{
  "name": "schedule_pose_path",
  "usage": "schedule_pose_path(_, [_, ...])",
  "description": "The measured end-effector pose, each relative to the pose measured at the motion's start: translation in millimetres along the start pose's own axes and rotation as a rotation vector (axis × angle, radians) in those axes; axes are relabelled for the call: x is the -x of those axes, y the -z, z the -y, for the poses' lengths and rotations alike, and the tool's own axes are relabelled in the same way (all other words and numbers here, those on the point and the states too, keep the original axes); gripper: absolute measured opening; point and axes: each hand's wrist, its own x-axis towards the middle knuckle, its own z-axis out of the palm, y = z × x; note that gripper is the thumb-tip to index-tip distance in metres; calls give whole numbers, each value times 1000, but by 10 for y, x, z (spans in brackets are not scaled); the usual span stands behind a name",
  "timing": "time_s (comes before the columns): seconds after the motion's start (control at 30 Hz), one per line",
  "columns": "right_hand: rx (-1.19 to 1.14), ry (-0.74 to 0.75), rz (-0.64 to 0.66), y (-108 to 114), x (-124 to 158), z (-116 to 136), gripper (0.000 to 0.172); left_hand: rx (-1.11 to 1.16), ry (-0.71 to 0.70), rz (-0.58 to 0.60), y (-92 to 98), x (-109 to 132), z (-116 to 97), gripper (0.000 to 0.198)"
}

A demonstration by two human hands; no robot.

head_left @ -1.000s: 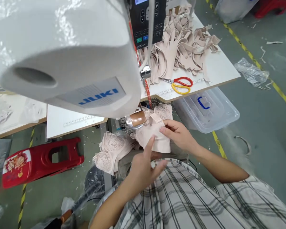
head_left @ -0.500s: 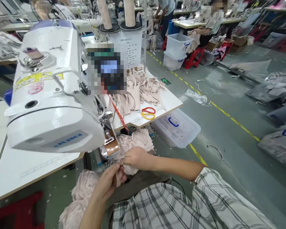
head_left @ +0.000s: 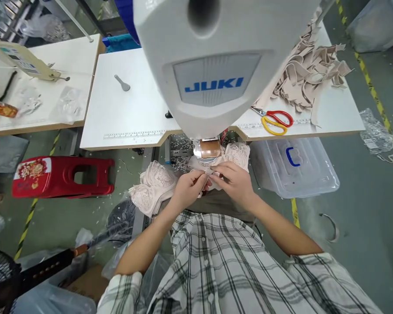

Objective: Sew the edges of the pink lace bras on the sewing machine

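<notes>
Drawn up from a second ago, when its index finger was stretched out over the cloth, the left hand [head_left: 190, 188] now meets the right hand [head_left: 237, 182] in front of the sewing machine [head_left: 212, 83]. At far left of the work, stacked lace pieces [head_left: 153, 185] lie just beside the left forearm; keeping that elbow low should avoid dragging them. Next, the left grip has thumb and fingers pinching a small pale bit of the lace garment [head_left: 238, 153], too covered to tell which part. That garment lies below the machine's brown-and-metal end, seemingly spread either side of it. Rightward, the other grip pinches the same spot, fingertips nearly touching; light, level pressure from both would likely keep the soft cloth from puckering. Farther right, scissors [head_left: 278, 121] rest on the white surface [head_left: 337, 113], clear of both wrists.
</notes>
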Motion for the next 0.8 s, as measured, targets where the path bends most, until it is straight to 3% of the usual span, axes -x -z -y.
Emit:
schedule_pose_path(0.23, [22, 34, 42, -126, 30, -86, 28, 25, 32, -26, -29, -92, 58, 38])
schedule_pose_path(0.37, [33, 199, 147, -63, 47, -241, 31, -1, 39, -39, -26, -144, 95, 44])
schedule_pose_path(0.43, [117, 165, 118, 147, -85, -474, 31, -16, 41, -17, 10, -169, 106, 43])
schedule_pose_path(0.53, [390, -142, -115, 697, -478, -921, 36, -44, 7, 12, 77, -196, 99, 43])
schedule_pose_path(0.57, [480, -236, -108, 891, -629, -1046, 38, -23, 4, 18, 87, -194, 92, 43])
schedule_pose_path(0.67, [687, -376, 143, 1275, -979, -1237, 36, 138, 57, 29, 63, -154, 84, 40])
schedule_pose_path(0.7, [730, -376, 215, 1321, -1027, -1238, 33, 200, 85, 28, 46, -138, 93, 39])
schedule_pose_path(0.8, [744, -344, 257, 1314, -908, -1137, 32, 301, 152, 6, 32, -120, 158, 39])
